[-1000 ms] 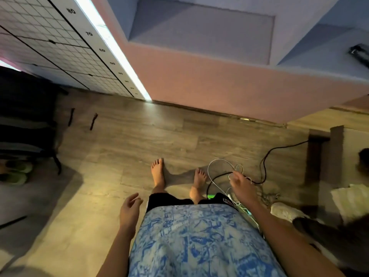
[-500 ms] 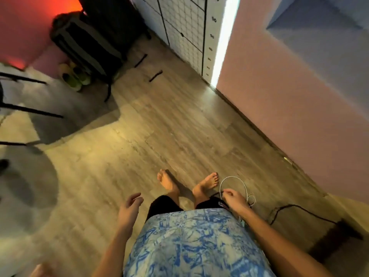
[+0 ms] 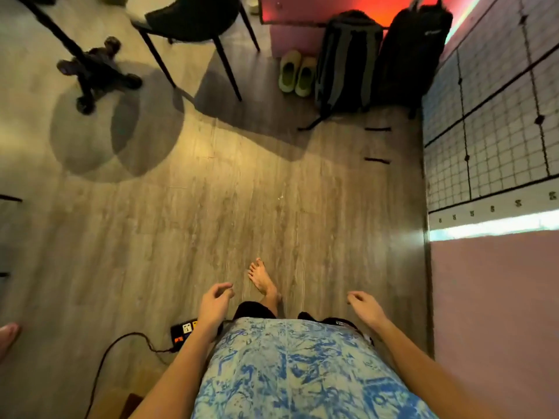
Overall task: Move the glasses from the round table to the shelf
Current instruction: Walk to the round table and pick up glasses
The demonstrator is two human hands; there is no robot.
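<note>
Nowhere visible, glasses; left hand (image 3: 215,303) and right hand (image 3: 364,308) hang empty.

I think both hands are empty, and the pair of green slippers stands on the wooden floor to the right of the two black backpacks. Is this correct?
Not quite. In the head view the pair of green slippers stands to the left of the two black backpacks, not to the right. The rest holds: the left hand and the right hand are empty, and the slippers stand on the wooden floor.

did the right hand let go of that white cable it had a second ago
Yes. The right hand now hangs empty and open beside the blue patterned shirt, no cable in it; earlier it held a white loop there.
</note>
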